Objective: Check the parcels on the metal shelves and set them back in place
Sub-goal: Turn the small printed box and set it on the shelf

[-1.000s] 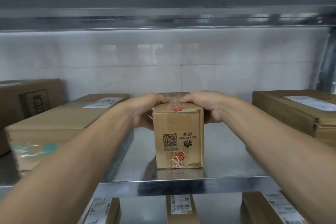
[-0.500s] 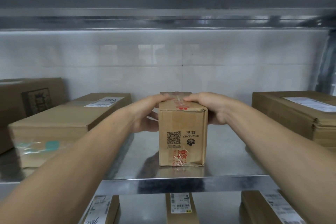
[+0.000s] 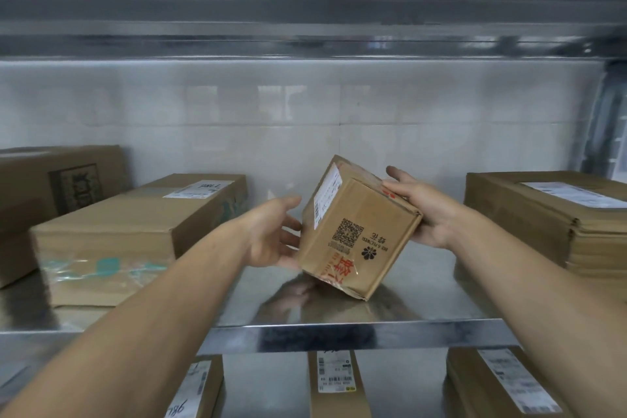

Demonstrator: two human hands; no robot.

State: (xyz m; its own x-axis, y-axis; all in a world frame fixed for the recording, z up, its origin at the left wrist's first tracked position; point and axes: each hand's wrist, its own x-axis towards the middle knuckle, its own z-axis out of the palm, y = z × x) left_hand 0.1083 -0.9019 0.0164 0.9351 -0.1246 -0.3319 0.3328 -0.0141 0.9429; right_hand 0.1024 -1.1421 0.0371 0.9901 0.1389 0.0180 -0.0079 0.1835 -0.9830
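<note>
A small brown parcel (image 3: 359, 231) with a QR code, a flower logo and red tape is tilted over the middle metal shelf (image 3: 339, 338), its white label side turned up to the left. My right hand (image 3: 427, 214) grips its upper right end, thumb on the near face and fingers behind. My left hand (image 3: 271, 234) lies against its lower left side with fingers fairly straight. The parcel's low corner is near the shelf surface; I cannot tell if it touches.
A long brown box (image 3: 135, 231) lies at the left, with another box (image 3: 51, 187) behind it. A flat stack of cartons (image 3: 543, 214) sits at the right. Labelled parcels (image 3: 336, 383) stand on the shelf below. An upper shelf (image 3: 305, 10) runs overhead.
The small parcel stood upright on the shelf with both hands on its top. Now it is tipped to the right, and my left hand has dropped to its lower side.
</note>
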